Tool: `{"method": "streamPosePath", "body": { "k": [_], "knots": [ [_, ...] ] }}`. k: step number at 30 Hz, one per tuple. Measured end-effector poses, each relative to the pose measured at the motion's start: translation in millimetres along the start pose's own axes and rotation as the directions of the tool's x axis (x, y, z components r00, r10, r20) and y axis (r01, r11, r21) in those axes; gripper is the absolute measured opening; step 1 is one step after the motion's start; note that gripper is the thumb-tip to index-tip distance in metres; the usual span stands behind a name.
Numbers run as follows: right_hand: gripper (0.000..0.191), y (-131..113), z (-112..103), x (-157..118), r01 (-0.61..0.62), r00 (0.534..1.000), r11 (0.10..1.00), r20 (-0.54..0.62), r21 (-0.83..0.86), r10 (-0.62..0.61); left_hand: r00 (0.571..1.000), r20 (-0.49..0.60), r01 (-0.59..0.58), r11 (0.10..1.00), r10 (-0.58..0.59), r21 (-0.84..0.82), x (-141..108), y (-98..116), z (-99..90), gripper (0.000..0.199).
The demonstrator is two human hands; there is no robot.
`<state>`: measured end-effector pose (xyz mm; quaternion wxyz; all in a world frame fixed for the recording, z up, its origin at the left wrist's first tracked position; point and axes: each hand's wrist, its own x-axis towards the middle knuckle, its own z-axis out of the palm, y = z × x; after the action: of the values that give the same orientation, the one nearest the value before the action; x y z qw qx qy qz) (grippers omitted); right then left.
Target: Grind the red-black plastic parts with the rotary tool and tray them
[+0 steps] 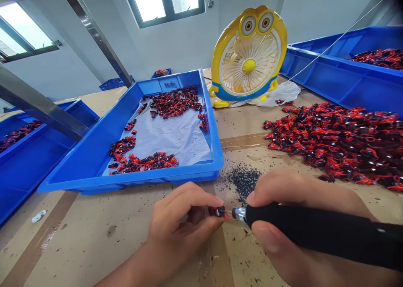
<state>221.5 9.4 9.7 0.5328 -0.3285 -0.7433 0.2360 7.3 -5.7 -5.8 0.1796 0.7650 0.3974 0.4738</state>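
My left hand [185, 220] pinches a small black-and-red part [218, 211] between thumb and forefinger. In my right hand [292, 211] lies a thick black rotary tool [302, 228], gripped like a pen, with a silver collar facing left. Its thin tip meets or nearly meets the part's right end; whether they touch I cannot tell. Just behind the tool's front is a patch of black shavings [244, 180] on the brown tabletop [126, 232]. To the right spreads a large heap of similar red-and-black parts [340, 144].
A blue tray [217, 152] lined with white sheeting holds more such parts. Behind stands a yellow fan [248, 66] with cartoon eyes. Further blue bins [340, 79] [47, 148] flank the table. A metal post [100, 43] slants at left; a small white object [39, 216] lies near it.
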Motion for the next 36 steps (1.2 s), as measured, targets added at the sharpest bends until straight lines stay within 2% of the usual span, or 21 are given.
{"method": "streamPosePath", "body": {
  "k": [6, 9, 13, 16, 18, 23, 27, 32, 36],
  "knots": [
    [0.009, 2.2, -6.0, 4.8, -0.006, 1.0, 0.999, -0.003, -0.044, 0.006, 1.0, -0.017, 0.01, 1.0, -0.01, -0.005, -0.5, 0.3, 1.0, 0.018],
    [0.021, 3.1, -12.2, 6.5, 0.051, 0.998, 0.99, 0.041, -0.133, -0.046, 0.998, -0.025, 0.054, 0.998, -0.054, -0.016, -1.7, 0.3, 1.0, 0.02],
    [0.033, -0.3, -22.0, 4.6, -0.022, 0.996, 0.986, -0.088, -0.167, 0.008, 0.994, -0.017, 0.105, 0.994, -0.105, -0.031, -4.3, -0.4, -0.3, 0.027],
    [0.028, -2.1, -26.9, 3.9, -0.016, 1.0, 0.984, 0.007, -0.175, 0.017, 0.993, -0.018, 0.115, 0.992, -0.115, -0.047, -5.2, -1.9, 0.2, 0.03],
    [0.026, -1.2, -26.4, 3.5, 0.0, 0.999, 0.986, 0.044, -0.169, 0.007, 0.992, -0.024, 0.119, 0.991, -0.121, -0.054, -4.7, -2.7, 0.8, 0.03],
    [0.03, 1.5, -20.1, 1.4, 0.008, 0.997, 0.991, -0.077, -0.135, -0.018, 0.995, -0.034, 0.093, 0.995, -0.094, -0.025, -1.8, -1.7, 0.2, 0.028],
    [0.025, -0.6, -27.2, 1.7, -0.027, 0.999, 0.994, 0.041, -0.107, 0.032, 0.998, -0.03, 0.047, 0.999, -0.047, -0.02, -0.8, -0.5, -0.6, 0.027],
    [0.022, -1.5, -27.9, 4.2, -0.02, 0.999, 0.997, 0.027, -0.069, 0.022, 0.998, -0.031, 0.051, 0.998, -0.052, -0.025, -1.7, -1.0, -0.6, 0.025],
    [0.036, -5.2, -19.2, 10.0, -0.019, 1.0, 0.991, 0.016, -0.136, 0.021, 0.998, -0.028, 0.047, 0.998, -0.048, -0.028, -2.5, -1.1, -0.4, 0.025]
  ]
}}
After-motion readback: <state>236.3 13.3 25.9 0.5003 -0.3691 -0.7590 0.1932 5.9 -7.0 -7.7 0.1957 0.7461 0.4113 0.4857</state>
